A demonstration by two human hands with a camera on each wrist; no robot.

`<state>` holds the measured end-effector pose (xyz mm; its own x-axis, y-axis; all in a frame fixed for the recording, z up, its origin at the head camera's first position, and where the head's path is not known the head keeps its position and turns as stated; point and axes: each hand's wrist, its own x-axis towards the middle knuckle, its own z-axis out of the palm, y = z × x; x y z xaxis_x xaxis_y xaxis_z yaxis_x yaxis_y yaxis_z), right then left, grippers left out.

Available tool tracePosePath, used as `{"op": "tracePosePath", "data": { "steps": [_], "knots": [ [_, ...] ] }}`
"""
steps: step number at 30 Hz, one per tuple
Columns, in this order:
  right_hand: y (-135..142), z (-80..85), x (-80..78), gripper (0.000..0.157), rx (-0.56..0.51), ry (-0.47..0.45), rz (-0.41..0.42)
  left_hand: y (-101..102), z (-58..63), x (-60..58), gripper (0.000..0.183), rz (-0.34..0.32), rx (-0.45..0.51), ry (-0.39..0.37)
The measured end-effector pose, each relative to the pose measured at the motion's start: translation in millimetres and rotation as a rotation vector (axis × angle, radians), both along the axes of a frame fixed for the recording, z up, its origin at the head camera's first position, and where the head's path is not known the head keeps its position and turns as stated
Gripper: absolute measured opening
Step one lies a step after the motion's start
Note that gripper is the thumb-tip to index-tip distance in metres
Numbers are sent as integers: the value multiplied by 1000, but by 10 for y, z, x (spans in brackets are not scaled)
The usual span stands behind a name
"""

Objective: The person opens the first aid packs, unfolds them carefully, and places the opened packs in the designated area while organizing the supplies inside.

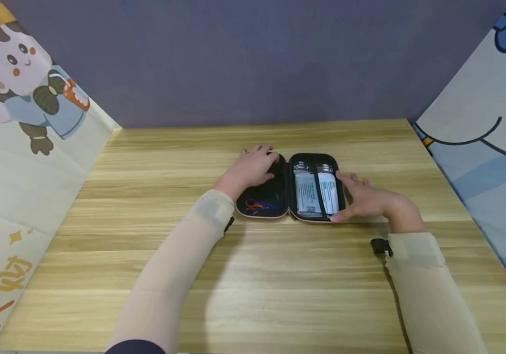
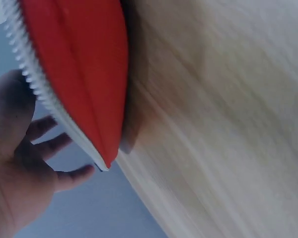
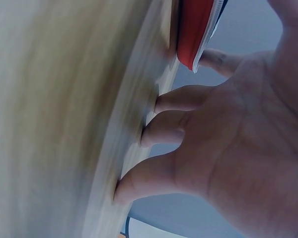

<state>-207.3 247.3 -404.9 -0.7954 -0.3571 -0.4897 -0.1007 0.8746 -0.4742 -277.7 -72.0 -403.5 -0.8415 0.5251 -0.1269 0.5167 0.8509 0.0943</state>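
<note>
A zip case (image 1: 262, 191) with a black lining lies unfolded flat on the table. Its outer shell is red in the left wrist view, edged with a pale zipper (image 2: 44, 94). Small scissors (image 1: 255, 204) with orange handles lie in the left half. The right half carries printed sachets (image 1: 307, 194) under a black elastic strap (image 1: 319, 191). My left hand (image 1: 249, 169) is over the upper left part of the case, fingers spread and loosely bent. My right hand (image 1: 363, 197) touches the right rim with thumb and forefinger; its other fingers (image 3: 149, 176) rest on the table.
The wooden table (image 1: 155, 196) extends around the case. Behind it stands a dark blue-grey panel (image 1: 253, 59). Printed cartoon panels border the left (image 1: 23, 187) and right (image 1: 465, 113) sides. A small black camera (image 1: 381, 247) sits at my right wrist, with a cable along the sleeve.
</note>
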Motion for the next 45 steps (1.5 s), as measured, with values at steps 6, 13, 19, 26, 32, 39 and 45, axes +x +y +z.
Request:
{"op": "tracePosePath", "data": {
  "steps": [6, 13, 19, 26, 32, 39, 45],
  "knots": [
    [13, -5, 9, 142, -6, 0, 5, 30, -30, -52, 55, -17, -120, 76],
    [14, 1, 12, 141, -15, 3, 7, 36, -58, -122, 55, -103, -242, 114],
    [14, -16, 11, 142, -9, -6, 2, -30, -91, -184, 60, -91, -151, 62],
    [-5, 6, 20, 142, -14, -16, -3, -146, -115, -184, 47, -57, -56, 45],
    [-3, 28, 33, 142, -19, -23, -7, -195, -100, -172, 32, -63, 25, -12],
    [1, 18, 37, 142, -18, -26, -8, -224, -85, -171, 26, -49, 35, -13],
    [4, 25, 29, 142, -20, -14, -2, -225, -110, -174, 28, -106, 22, 23]
  ]
}}
